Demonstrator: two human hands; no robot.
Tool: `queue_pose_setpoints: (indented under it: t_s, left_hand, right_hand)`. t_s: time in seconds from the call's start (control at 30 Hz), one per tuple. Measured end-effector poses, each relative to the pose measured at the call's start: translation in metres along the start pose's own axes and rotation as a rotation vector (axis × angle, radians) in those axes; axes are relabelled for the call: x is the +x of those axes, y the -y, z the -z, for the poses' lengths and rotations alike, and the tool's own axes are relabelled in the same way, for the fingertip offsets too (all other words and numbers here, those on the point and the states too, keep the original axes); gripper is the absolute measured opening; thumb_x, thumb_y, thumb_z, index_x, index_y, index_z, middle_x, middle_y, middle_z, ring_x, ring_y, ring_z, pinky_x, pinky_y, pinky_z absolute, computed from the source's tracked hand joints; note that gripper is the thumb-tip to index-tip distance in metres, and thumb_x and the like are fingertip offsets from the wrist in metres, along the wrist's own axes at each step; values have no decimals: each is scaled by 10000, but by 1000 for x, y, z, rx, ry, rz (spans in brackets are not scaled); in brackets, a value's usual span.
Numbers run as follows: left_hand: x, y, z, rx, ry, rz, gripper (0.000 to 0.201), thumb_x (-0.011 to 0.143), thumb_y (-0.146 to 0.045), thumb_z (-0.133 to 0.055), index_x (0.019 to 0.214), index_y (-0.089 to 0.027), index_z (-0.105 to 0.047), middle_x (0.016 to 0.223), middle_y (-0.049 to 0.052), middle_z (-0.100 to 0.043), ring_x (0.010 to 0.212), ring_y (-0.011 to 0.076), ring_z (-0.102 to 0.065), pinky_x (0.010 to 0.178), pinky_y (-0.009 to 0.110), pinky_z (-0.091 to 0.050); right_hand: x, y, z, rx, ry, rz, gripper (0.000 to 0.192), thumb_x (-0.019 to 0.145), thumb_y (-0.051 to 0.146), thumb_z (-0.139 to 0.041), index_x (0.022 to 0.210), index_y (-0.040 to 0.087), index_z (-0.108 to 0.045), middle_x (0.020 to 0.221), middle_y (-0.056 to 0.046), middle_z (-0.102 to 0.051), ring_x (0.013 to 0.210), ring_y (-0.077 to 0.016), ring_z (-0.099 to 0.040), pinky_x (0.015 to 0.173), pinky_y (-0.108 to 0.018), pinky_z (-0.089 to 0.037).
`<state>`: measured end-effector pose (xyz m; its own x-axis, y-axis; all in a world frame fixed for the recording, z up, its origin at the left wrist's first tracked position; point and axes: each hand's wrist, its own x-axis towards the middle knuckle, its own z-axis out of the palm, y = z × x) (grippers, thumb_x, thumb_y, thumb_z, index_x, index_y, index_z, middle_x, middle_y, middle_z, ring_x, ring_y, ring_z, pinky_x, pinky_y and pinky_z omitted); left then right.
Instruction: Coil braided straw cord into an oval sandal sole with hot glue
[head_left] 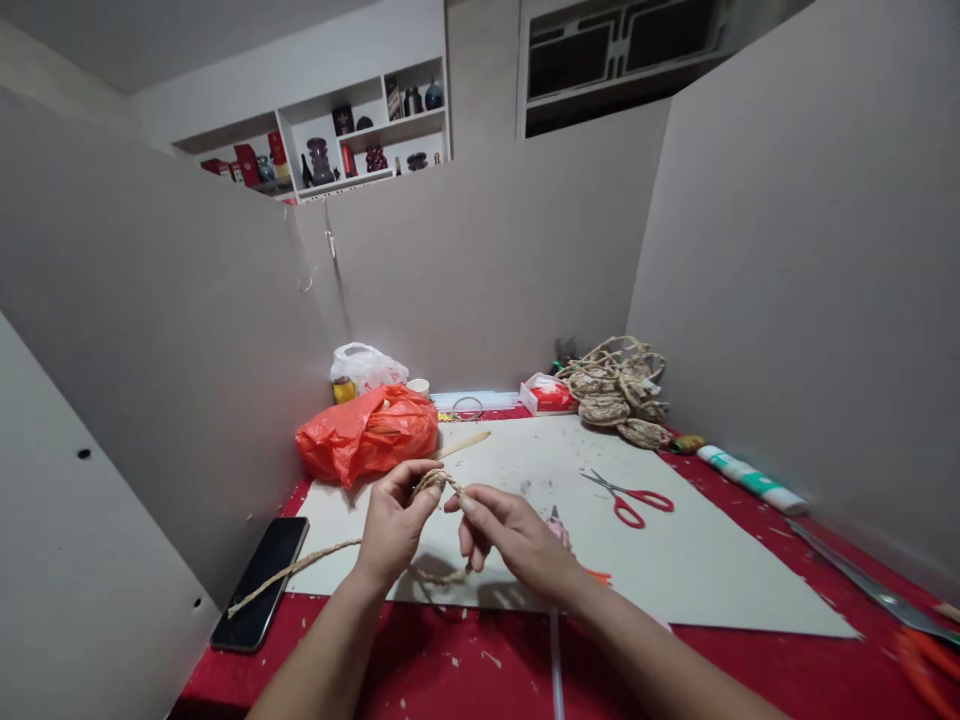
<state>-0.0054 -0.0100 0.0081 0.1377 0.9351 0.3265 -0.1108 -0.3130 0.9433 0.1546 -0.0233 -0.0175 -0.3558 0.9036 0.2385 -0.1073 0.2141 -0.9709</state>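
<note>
A length of tan jute rope point(439, 482) arches between my two hands above a white board point(697, 560). My left hand point(394, 525) pinches one side of the small loop with thumb and forefinger. On the other side my right hand point(510, 530) pinches it with its fingertips. The rope's tail point(292, 570) trails left over a black phone point(261, 582), and another piece hangs beneath my hands.
Red-handled scissors point(630, 497) lie on the board to the right. An orange plastic bag point(367, 432) sits at back left, a pile of coiled rope pieces point(619, 392) at back right. A metal ruler point(870, 585) and a white-green tube point(750, 478) lie right. Grey partition walls enclose the red table point(465, 660).
</note>
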Motion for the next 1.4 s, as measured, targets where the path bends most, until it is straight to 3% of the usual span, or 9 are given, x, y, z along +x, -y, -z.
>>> queue_pose_setpoints:
  t_s: [0.33, 0.47, 0.6, 0.77, 0.9, 1.03, 1.13, 1.23, 1.4]
  left_hand:
    - [-1, 3, -6, -257, -112, 23, 214, 744, -236, -710, 937, -159, -658, 798, 7, -650, 669, 87, -570, 598, 188, -424]
    - [7, 2, -4, -377, -159, 67, 217, 699, -221, -739, 884, -160, -644, 729, -14, -644, 600, 60, -564, 567, 157, -415]
    - [14, -4, -5, -446, -213, 60, 275, 620, -194, -777, 857, -155, -642, 767, 8, -681, 699, 109, -647, 659, 188, -482]
    - [23, -25, -8, -494, -285, 28, 231, 597, -130, -735, 809, -132, -644, 735, 38, -694, 638, 143, -659, 597, 225, -519]
    - [44, -58, 1, -527, -417, -93, 111, 650, -73, -632, 752, -119, -632, 681, 27, -678, 620, 108, -645, 616, 190, -518]
    - [64, -98, 19, -540, -536, -235, 79, 695, -66, -562, 712, -136, -593, 629, -2, -648, 628, 95, -638, 673, 200, -524]
    - [71, -122, 34, -531, -602, -332, 99, 687, -51, -553, 689, -149, -563, 625, -24, -631, 655, 94, -644, 684, 205, -522]
    - [72, -137, 44, -506, -623, -393, 107, 677, -55, -548, 696, -160, -550, 633, -28, -626, 662, 103, -651, 688, 221, -522]
    - [69, -137, 47, -462, -597, -419, 124, 648, -74, -563, 727, -167, -543, 618, -32, -633, 606, 98, -636, 649, 214, -508]
  right_hand:
    - [-2, -4, -11, 76, 137, -29, 493, 888, 632, -400, 982, 161, -510, 499, 61, -549, 299, -50, -367, 328, -155, -245]
    - [-2, -13, -19, -31, 165, -12, 550, 857, 695, -372, 909, 167, -518, 434, 95, -446, 313, -55, -331, 337, -158, -266]
    - [1, -16, -23, -77, 182, 16, 576, 836, 721, -369, 870, 167, -526, 430, 96, -427, 328, -56, -333, 347, -165, -267]
    - [3, -17, -19, -61, 161, 41, 564, 845, 705, -380, 904, 165, -532, 441, 92, -450, 325, -54, -339, 349, -166, -269]
    - [5, -18, -13, -29, 136, 70, 534, 840, 657, -464, 986, 152, -562, 454, 93, -463, 347, -51, -344, 377, -172, -282]
    - [8, -10, -1, 38, 44, 118, 477, 788, 545, -630, 1058, 154, -583, 542, 68, -539, 443, -67, -455, 470, -196, -378]
    - [12, 1, 13, 116, -47, 135, 446, 739, 455, -716, 1063, 166, -613, 778, -21, -670, 670, -122, -610, 630, -252, -482]
    - [17, 7, 33, 222, -207, 156, 422, 746, 424, -709, 1096, 207, -618, 1013, -59, -676, 864, -154, -636, 725, -278, -505]
    - [26, 1, 60, 380, -551, 203, 369, 667, 353, -758, 982, 222, -616, 840, 25, -624, 714, -93, -598, 684, -226, -503]
